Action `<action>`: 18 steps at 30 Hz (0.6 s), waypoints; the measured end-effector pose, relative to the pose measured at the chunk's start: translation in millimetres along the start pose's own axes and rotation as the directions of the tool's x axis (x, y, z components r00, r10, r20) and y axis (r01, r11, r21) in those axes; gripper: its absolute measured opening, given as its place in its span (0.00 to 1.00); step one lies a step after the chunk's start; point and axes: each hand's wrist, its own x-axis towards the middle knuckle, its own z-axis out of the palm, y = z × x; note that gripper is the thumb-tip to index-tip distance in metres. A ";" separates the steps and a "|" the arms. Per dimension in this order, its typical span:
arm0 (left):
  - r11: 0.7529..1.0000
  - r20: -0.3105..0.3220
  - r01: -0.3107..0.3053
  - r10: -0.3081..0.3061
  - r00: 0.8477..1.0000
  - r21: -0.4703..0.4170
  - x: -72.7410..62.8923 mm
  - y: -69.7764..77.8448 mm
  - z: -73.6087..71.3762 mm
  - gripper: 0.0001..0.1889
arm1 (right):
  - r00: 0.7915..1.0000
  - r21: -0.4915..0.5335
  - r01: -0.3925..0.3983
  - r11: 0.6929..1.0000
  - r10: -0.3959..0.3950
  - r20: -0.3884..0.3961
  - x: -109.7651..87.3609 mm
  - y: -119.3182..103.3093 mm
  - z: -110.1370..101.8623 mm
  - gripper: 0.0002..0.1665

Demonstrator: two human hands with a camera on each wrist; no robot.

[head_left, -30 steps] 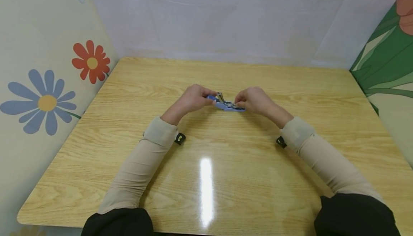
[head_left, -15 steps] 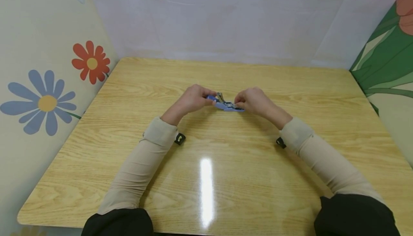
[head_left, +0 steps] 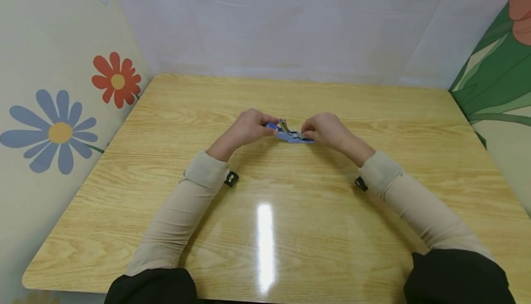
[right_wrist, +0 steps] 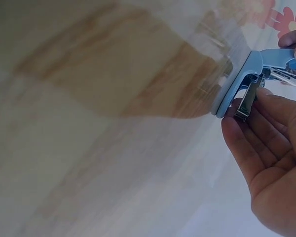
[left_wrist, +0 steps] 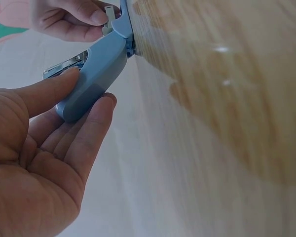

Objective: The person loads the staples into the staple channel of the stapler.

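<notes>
A blue stapler (head_left: pixel 285 135), swung wide with its metal parts exposed, is between the two hands over the middle of the table. My left hand (head_left: pixel 248 127) grips its blue top cover (left_wrist: pixel 96 74), thumb on one side and fingers on the other. On the base side, my right hand (head_left: pixel 327 129) pinches the metal staple channel (right_wrist: pixel 248 100) between thumb and fingers. A thin metal strip (left_wrist: pixel 64 66) juts out from the cover near the left thumb. The base (right_wrist: pixel 237 81) is right at the tabletop.
The wood-grain table (head_left: pixel 186 239) extends to a white sheet (head_left: pixel 282 27) at the back. Walls with painted flowers (head_left: pixel 60 132) stand at the left and right. A black wrist device (head_left: pixel 231 179) shows at the left cuff, another (head_left: pixel 362 183) at the right.
The right hand has shifted very slightly to the left at the stapler's base end. The left hand and the stapler hold nearly the same position.
</notes>
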 end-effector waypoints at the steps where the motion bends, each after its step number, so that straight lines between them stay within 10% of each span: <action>1: 1.000 0.001 -0.001 0.001 1.000 0.001 0.0 0.0 -0.1 0.22 | 1.000 -0.002 0.003 1.000 -0.003 -0.003 0.1 0.1 0.0 0.10; 18: 1.000 0.007 0.002 -0.002 1.000 -0.009 0.4 0.1 0.4 0.23 | 1.000 -0.022 0.007 1.000 -0.007 0.010 1.4 -0.8 -1.1 0.10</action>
